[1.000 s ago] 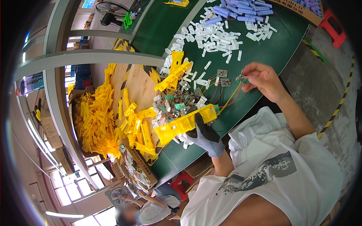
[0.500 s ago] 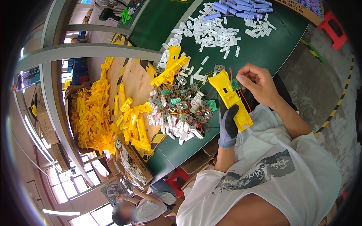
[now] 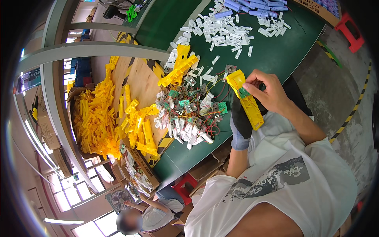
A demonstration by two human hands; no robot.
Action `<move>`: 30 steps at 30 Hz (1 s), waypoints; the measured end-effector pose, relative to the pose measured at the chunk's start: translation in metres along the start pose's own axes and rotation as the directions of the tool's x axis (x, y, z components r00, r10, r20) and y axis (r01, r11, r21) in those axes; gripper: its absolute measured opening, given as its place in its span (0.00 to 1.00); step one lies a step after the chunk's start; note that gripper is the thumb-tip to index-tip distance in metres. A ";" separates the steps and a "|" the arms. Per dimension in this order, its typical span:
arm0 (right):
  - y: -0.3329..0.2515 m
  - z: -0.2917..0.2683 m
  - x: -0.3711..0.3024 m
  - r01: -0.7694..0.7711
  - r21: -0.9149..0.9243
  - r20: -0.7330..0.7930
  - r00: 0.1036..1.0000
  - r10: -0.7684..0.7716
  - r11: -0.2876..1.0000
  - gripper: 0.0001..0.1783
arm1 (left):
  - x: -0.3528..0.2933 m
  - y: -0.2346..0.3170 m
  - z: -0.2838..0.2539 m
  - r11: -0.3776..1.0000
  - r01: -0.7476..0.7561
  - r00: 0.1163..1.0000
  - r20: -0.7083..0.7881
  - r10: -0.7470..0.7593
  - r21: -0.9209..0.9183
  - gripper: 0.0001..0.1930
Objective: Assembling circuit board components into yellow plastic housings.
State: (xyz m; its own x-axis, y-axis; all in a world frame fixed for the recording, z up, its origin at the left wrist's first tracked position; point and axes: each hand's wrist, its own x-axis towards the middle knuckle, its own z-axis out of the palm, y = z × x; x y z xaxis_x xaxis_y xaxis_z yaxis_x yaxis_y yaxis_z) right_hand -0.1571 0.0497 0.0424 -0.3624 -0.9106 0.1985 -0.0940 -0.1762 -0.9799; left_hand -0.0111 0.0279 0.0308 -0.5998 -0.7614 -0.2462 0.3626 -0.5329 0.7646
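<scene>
A yellow plastic housing [image 3: 254, 112] lies tilted across my gloved left hand [image 3: 240, 122], whose fingers grip it from the left side. My bare right hand [image 3: 265, 87] pinches a small green circuit board [image 3: 243, 93] at the upper half of the housing, over its hollow. Thin red wires run by the board, partly hidden by my fingers. Just left of the housing, a heap of wired circuit boards and white plastic parts [image 3: 191, 112] covers the table. Two yellow housings [image 3: 179, 71] lie crossed at the heap's far end.
The green table [image 3: 276, 59] carries scattered white plastic pieces [image 3: 229, 35] and purple cylindrical cells [image 3: 256, 7]. More yellow housings [image 3: 138, 126] lie on a wooden board beside a full box of yellow parts [image 3: 96, 122]. A metal frame [image 3: 102, 51] crosses the left. Another person [image 3: 158, 215] sits beyond.
My right hand has brought the circuit board down onto the housing. The left hand has turned the housing and shifted its grip along the left side.
</scene>
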 end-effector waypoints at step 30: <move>0.003 0.001 0.003 0.076 -0.289 0.205 0.979 -0.016 0.954 0.13 | 0.009 -0.007 -0.010 0.926 -0.094 0.964 -0.198 0.176 0.366 0.15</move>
State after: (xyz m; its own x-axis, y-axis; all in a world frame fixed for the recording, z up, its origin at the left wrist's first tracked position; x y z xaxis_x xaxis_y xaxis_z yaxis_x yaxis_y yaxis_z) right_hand -0.1574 0.0464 0.0402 -0.1633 -0.9649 0.2055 -0.3852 -0.1294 -0.9137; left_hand -0.0114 0.0209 0.0173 -0.3735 -0.9010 -0.2207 0.1307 -0.2866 0.9491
